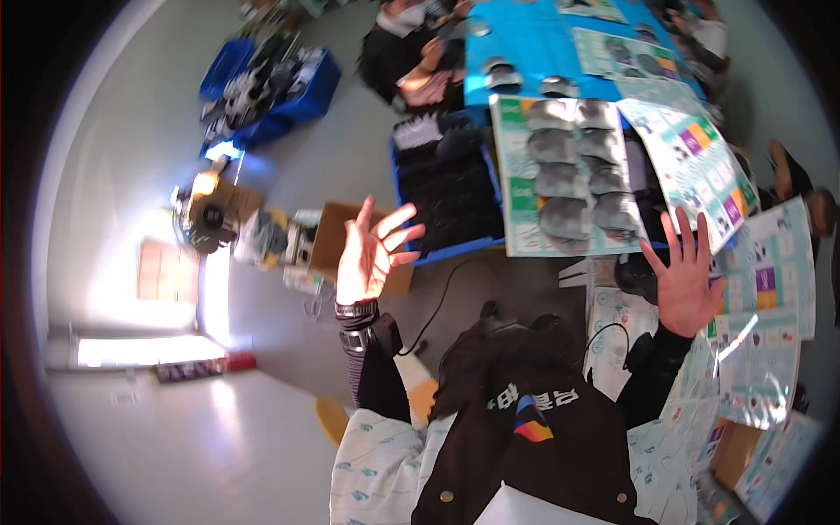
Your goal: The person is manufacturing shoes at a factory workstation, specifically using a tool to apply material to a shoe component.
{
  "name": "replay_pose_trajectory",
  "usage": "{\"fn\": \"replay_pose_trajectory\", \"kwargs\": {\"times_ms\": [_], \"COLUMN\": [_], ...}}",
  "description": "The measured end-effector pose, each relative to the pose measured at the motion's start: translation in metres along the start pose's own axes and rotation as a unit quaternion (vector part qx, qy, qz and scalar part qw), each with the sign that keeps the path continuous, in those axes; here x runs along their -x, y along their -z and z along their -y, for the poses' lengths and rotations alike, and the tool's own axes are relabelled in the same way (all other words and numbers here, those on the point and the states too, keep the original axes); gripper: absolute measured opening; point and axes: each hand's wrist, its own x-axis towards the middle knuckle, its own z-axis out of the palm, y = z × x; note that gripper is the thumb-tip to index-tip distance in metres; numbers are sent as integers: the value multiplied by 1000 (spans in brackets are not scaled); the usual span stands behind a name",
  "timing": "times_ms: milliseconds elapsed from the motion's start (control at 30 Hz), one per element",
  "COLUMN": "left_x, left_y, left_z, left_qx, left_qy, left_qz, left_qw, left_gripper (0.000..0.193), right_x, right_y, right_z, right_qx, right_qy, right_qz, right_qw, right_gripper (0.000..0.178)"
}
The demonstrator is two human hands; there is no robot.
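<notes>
My left hand [369,254] is raised with its fingers spread, holding nothing. It is nearest to a cardboard box [339,229] and a blue crate [500,214] packed with dark pieces. On the other side, my right hand [687,284] is held up, palm showing and fingers apart, with nothing in it. Close to its fingertips lies a printed sheet [516,229] bearing two columns of grey, shiny, cap-like curved pieces [564,219]. Further printed sheets [691,149] spread out to the right. Whether my right fingers touch any sheet I cannot tell.
A blue-covered table [525,39] stretches away ahead, with a seated person [407,61] at its left and others at its right. Blue bins [319,92] full of parts stand on the floor at the far left. A black cable [435,311] hangs near my left wrist.
</notes>
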Motion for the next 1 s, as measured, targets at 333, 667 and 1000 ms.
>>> {"fn": "replay_pose_trajectory", "kwargs": {"times_ms": [333,667,1000], "left_x": [92,90,87], "left_y": [148,164,187], "left_z": [142,260,255], "left_qx": [-214,-559,-533], "left_qy": [322,165,220], "left_qz": [-117,104,45], "left_qw": [915,805,815], "left_gripper": [90,64,59], "right_x": [13,47,20], "right_y": [-84,-123,-211], "right_z": [-81,-97,-65], "right_qx": [276,467,184], "right_qy": [-469,-120,-91], "right_qz": [226,370,461], "right_qw": [808,794,864], "right_gripper": [89,83,20]}}
